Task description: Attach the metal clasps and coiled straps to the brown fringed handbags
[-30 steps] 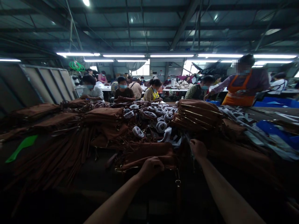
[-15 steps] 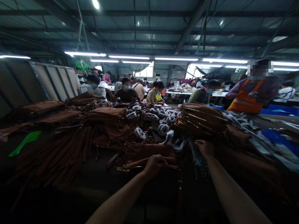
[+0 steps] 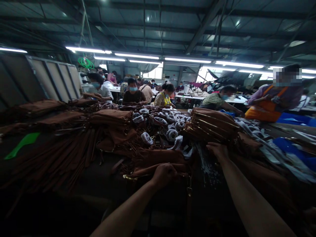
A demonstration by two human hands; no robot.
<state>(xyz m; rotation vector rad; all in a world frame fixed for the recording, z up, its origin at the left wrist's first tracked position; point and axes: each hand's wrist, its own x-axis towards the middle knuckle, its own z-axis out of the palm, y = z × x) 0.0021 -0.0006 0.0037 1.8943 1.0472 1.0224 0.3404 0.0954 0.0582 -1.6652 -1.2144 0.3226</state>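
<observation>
A brown fringed bag (image 3: 160, 156) with a gold zipper along its near edge lies in front of me. My left hand (image 3: 164, 172) is closed on the bag's near edge, fingers curled and partly hidden. From the bag's right corner hangs a strap with a gold clasp (image 3: 189, 191). To the right lies a bunch of thin clear strands (image 3: 204, 164), perhaps tag fasteners. My right hand (image 3: 218, 150) reaches to the top of this bunch, fingers stretched leftward, just below a stack of brown bags (image 3: 213, 123). Whether its fingertips touch a strand is too dark to tell.
White-wrapped coiled straps (image 3: 170, 126) are heaped beyond the bag. Long brown strips (image 3: 64, 158) and a green scraper-like tool (image 3: 23, 144) lie at left. Blue material (image 3: 293, 151) and plastic-wrapped pieces lie at right. Several people work beyond the table, one in an orange apron (image 3: 263, 110).
My right hand has shifted slightly upward and its fingers look more stretched out. My left hand stays on the bag. The view has tilted and turned slightly.
</observation>
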